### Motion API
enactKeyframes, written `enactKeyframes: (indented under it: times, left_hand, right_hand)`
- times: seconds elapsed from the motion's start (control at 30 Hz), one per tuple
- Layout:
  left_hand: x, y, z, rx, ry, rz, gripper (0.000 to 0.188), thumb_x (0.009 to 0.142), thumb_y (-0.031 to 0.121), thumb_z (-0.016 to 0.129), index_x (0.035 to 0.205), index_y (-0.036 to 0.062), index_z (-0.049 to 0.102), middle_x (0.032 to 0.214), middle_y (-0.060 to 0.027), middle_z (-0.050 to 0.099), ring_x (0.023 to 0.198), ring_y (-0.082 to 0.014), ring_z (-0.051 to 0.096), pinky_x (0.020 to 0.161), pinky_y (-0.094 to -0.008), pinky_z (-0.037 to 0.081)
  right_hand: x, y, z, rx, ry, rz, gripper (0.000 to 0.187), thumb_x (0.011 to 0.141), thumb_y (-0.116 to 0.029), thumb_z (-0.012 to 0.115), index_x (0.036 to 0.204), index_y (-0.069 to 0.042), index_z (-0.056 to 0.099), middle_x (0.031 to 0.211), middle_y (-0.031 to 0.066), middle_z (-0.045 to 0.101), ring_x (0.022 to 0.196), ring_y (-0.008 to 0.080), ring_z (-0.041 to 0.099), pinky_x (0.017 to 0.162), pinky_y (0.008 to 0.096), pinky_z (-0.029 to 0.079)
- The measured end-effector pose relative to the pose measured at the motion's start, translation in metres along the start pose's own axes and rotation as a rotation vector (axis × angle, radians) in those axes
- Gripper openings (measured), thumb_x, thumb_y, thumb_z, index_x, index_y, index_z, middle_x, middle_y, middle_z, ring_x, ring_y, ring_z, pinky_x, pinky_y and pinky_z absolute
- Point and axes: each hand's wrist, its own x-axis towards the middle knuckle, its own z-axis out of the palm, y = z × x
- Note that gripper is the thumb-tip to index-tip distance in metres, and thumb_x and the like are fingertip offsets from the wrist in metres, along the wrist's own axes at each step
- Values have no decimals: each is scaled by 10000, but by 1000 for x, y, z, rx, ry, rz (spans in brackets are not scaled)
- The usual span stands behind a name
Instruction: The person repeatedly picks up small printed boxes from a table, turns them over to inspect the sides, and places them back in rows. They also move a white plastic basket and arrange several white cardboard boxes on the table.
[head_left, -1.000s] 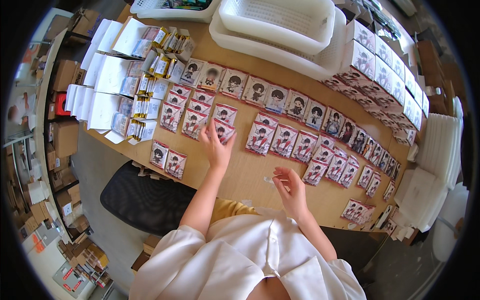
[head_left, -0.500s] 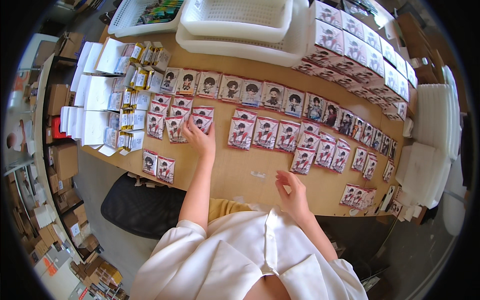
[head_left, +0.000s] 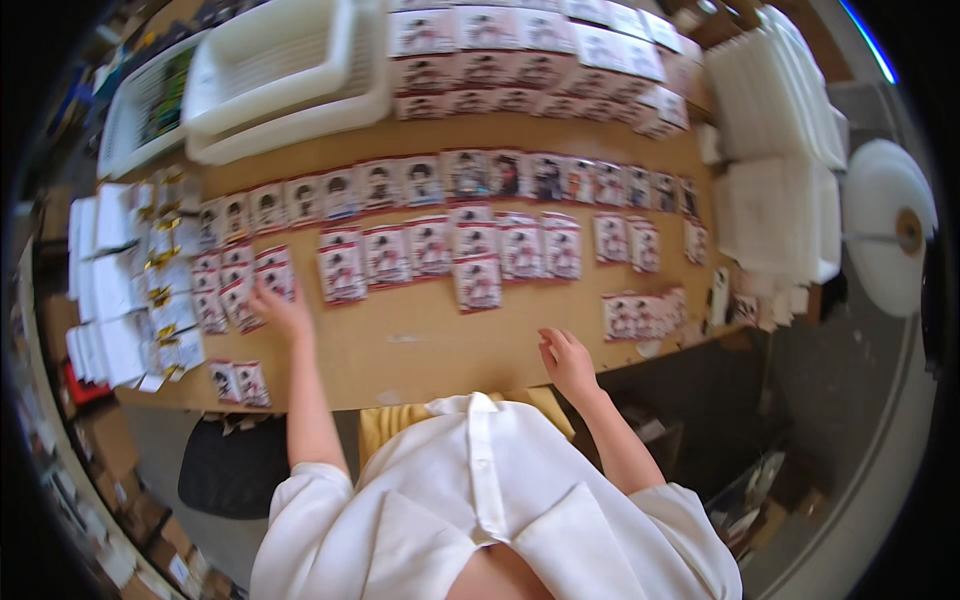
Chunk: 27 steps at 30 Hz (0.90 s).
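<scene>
My left hand (head_left: 284,313) reaches to the left part of the table, its thumb and fingers on either side of the lower end of a red-edged card packet (head_left: 275,268) printed with a cartoon figure. Motion blurs the fingertips. Beside it are more small packets (head_left: 208,298) in overlapping piles. Over the front of the table, my right hand (head_left: 568,362) hangs with loosely bent, parted fingers and nothing visible in it. A long row of packets (head_left: 378,185) runs across the table, and stepped piles of similar packets (head_left: 476,280) lie below it.
White open boxes (head_left: 120,280) with gold-and-white packs stand at the left. White plastic baskets (head_left: 270,75) and stacked printed boxes (head_left: 485,35) line the back. White foam sheets (head_left: 770,205) are piled at the right. A black chair (head_left: 235,465) stands by the front edge.
The whole view has swung to the right, so the table's contents sit further left in the picture. My left hand stays at the same packet; my right hand still hangs with its fingers loosely bent.
</scene>
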Motion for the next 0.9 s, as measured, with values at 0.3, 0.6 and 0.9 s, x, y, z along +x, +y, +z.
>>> enactKeyframes:
  times: [0.3, 0.6, 0.9]
  left_hand:
    - [-31, 100, -47, -44, 197, 134, 534, 846, 229, 729, 1254, -8, 479, 1289, -197, 377, 1227, -352, 368, 1039, -488, 331]
    - [-128, 284, -99, -714, -408, 268, 469, 788, 90, 744, 1184, 30, 500, 1204, -139, 482, 1161, -302, 469, 999, -409, 389]
    - [-183, 355, -134, -665, -653, 396, 847, 657, 172, 844, 1360, 15, 399, 1307, -185, 471, 1216, -366, 458, 1052, -442, 382]
  right_hand:
    - [7, 129, -78, -625, -32, 161, 881, 609, -66, 813, 1397, -169, 435, 1466, 136, 288, 1333, 430, 290, 1009, 603, 329]
    - [17, 111, -100, -513, -286, -66, 464, 658, -118, 816, 1037, -74, 553, 1035, 125, 594, 975, 305, 597, 787, 464, 500]
    - [10, -43, -115, 468, 97, -260, 209, 823, -110, 754, 914, 5, 605, 763, 127, 666, 634, 201, 661, 573, 286, 518]
